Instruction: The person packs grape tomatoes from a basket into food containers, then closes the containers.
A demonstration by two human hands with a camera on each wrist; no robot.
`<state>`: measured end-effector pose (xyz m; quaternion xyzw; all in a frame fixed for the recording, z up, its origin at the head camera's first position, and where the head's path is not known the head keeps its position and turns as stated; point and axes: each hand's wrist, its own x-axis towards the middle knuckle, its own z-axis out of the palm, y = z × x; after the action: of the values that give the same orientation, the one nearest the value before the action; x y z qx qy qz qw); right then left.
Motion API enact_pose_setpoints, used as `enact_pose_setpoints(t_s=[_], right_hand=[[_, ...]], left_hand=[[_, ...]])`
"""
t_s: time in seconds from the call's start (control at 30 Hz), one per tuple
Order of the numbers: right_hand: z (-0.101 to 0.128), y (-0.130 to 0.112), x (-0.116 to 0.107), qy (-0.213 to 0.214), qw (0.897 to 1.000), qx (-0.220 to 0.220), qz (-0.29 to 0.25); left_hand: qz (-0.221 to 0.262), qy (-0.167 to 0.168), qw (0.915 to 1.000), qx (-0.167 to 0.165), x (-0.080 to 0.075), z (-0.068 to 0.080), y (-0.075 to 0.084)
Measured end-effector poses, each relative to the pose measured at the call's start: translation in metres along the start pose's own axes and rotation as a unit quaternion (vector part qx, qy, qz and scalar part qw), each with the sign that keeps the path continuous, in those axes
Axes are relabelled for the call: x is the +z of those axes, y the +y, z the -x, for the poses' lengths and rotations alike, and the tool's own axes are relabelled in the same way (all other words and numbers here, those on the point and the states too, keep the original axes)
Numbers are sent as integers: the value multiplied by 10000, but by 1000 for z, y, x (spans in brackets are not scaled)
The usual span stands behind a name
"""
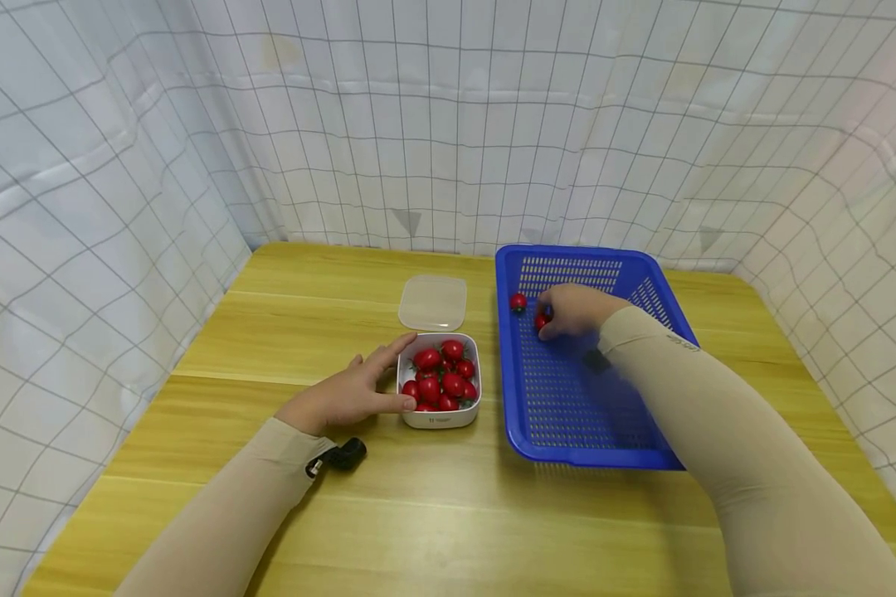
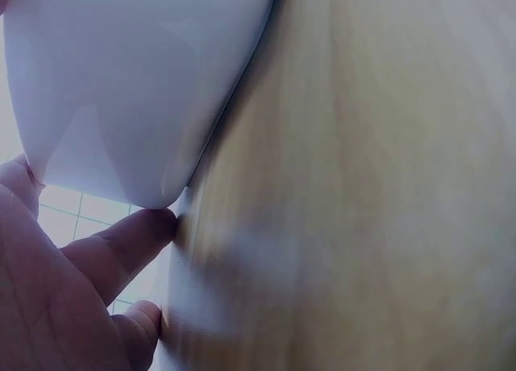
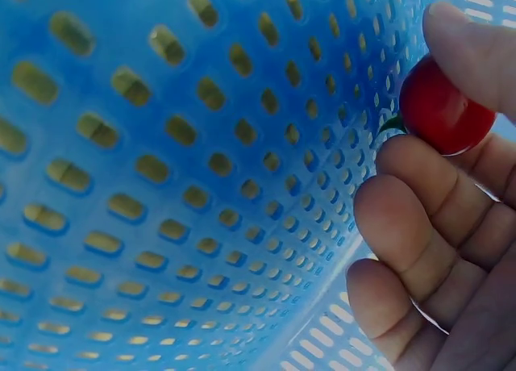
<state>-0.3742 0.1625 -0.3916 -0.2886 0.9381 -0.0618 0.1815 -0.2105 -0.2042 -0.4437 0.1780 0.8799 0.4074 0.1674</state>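
Observation:
A small white container [image 1: 440, 414] full of several red cherry tomatoes [image 1: 440, 377] stands on the wooden table. My left hand [image 1: 351, 394] rests against its left side, thumb and fingers touching the wall; the left wrist view shows the white container [image 2: 137, 81] close up with fingertips [image 2: 133, 234] at its base. My right hand [image 1: 571, 311] is inside the blue perforated basket [image 1: 567, 414] and pinches one red cherry tomato [image 1: 541, 322], seen as a cherry tomato [image 3: 443, 113] between thumb and fingers [image 3: 419, 210] in the right wrist view. Another tomato [image 1: 518, 302] lies loose on the basket floor.
A clear lid [image 1: 433, 303] lies on the table [image 1: 433, 514] behind the container. White gridded cloth [image 1: 119, 166] walls in the table on three sides. A small black camera [image 1: 343, 454] sits on my left wrist.

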Motion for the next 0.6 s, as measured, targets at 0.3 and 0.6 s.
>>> enact_pose_setpoints(t_s=[0.3,0.6], right_hand=[[0,1,-3,90,9999,-136,39],[4,-8,-9,237,9990,-364,-132]], left_hand=[[7,-11,10000,-17,0,1,1],[-121,81,9999,1,3,2,-2]])
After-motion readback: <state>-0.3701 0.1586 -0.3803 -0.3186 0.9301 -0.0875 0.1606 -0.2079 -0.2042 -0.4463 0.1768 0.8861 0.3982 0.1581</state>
